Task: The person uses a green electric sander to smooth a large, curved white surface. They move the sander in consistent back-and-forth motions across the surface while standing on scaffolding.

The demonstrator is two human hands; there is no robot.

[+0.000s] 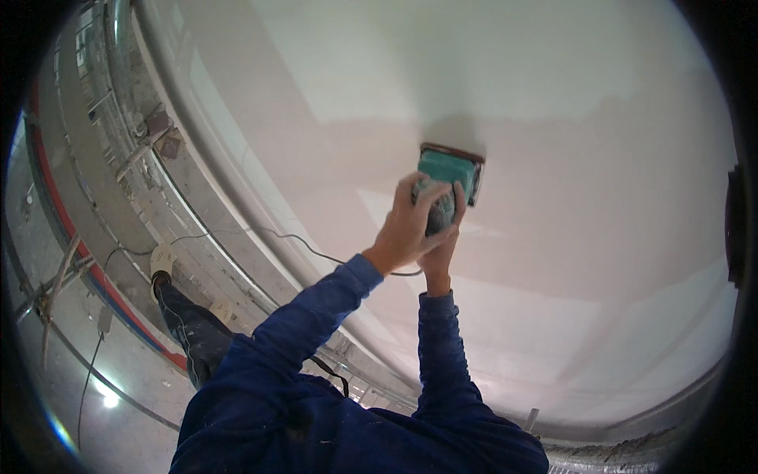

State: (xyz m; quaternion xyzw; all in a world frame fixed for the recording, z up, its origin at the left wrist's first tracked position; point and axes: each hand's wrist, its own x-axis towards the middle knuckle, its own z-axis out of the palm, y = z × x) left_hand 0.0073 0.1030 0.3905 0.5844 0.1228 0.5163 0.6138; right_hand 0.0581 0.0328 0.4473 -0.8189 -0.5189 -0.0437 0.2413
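Both of my hands are closed around a green electric sheet sander (447, 169). My left hand (400, 228) wraps the body from the left side, fingers over its top. From the right and below, my right hand (443, 246) grips the dark rear part. The sander's square pad lies against, or very close to, a broad plastered surface (562, 207) with white and pinkish patches. A thin dark power cable (302, 240) comes out behind my hands and runs left across the surface's edge.
My feet, in cream clogs (162, 259), stand on scaffold planks (133, 222) at the left. The cable passes beside them. A red and blue band (59, 201) borders the planks, and tied scaffold poles (44, 299) stand farther out. A lower floor (136, 432) shows beyond.
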